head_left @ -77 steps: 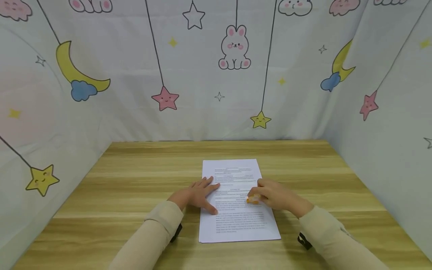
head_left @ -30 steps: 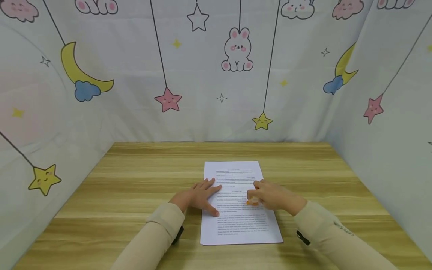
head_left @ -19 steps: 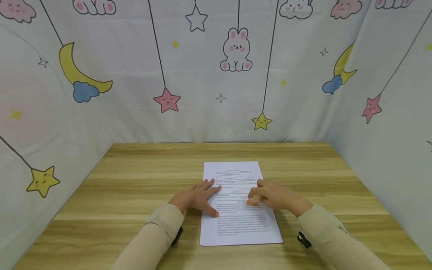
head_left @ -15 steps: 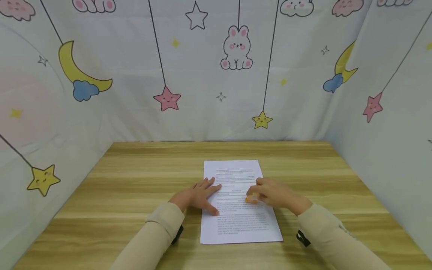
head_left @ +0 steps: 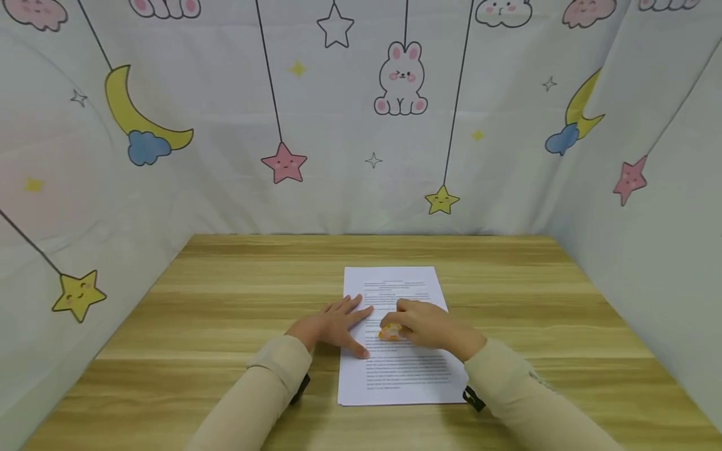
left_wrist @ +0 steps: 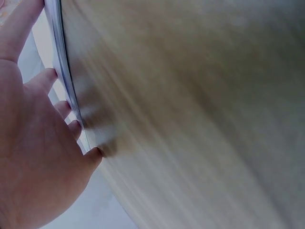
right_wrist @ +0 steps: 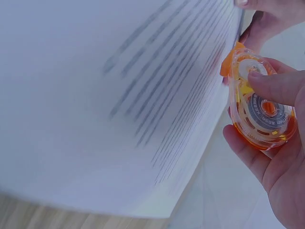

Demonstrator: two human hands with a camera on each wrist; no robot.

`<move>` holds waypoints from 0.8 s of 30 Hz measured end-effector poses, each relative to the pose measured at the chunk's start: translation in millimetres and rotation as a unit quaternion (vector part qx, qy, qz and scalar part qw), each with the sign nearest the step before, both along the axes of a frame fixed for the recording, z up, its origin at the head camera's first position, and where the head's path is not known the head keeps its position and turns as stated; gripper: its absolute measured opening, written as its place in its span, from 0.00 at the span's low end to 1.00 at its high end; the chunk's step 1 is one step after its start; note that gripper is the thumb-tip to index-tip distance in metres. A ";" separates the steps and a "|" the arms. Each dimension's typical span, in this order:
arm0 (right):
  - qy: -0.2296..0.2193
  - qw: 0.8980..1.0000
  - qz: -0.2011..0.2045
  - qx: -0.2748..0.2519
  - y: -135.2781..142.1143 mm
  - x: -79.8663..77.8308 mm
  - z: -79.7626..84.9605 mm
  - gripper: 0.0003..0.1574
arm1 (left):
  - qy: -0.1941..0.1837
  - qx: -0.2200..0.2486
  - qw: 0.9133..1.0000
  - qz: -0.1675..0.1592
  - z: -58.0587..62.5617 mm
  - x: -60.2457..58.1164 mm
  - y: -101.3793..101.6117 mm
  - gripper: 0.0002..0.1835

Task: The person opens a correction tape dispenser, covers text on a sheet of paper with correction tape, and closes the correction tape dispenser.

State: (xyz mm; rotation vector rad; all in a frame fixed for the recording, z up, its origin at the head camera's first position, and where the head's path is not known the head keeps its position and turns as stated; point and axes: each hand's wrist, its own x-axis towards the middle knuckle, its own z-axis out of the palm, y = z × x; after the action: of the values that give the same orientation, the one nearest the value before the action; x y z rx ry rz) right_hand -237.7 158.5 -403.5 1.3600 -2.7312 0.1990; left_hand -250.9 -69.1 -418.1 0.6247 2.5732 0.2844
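A stack of printed paper sheets (head_left: pixel 406 382) lies on the wooden table. My left hand (head_left: pixel 335 326) rests with spread fingers on the stack's left edge; in the left wrist view its fingertips (left_wrist: pixel 47 76) reach over the paper's side. My right hand (head_left: pixel 425 324) holds a clear orange correction tape dispenser (right_wrist: pixel 262 105) between thumb and fingers. Seen from the head, the correction tape (head_left: pixel 389 332) is over the middle text lines, tip toward the left, partly hidden by the fingers. Whether its tip touches the page cannot be told.
The wood-grain table (head_left: pixel 254 269) extends on both sides of the paper. A white curtain (head_left: pixel 338 207) with stars, moons and a rabbit encloses the back and sides. Dark straps (head_left: pixel 472 398) show beneath the sleeves.
My right hand has moved left across the page with the correction tape, from near the right margin toward the middle. My left hand stays on the stack's left edge. The head view has shifted slightly.
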 end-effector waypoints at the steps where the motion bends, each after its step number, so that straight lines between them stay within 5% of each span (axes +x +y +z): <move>1: -0.002 1.000 0.000 0.001 -3.8 0.1 0.1 0.18 | 0.001 -0.002 1.000 -0.001 0.2 0.3 0.0 0.51; 24: 0.009 1.000 0.021 -0.008 -25.6 3.9 -6.5 0.16 | 0.003 -0.011 1.000 0.002 -8.6 -4.3 -0.4 0.52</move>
State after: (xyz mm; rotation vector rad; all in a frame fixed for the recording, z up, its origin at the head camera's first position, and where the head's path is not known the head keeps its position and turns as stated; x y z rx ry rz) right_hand -233.8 132.9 -410.0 1.4076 -2.6824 0.2085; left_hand -255.2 -69.5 -426.7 0.6148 2.5805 0.2558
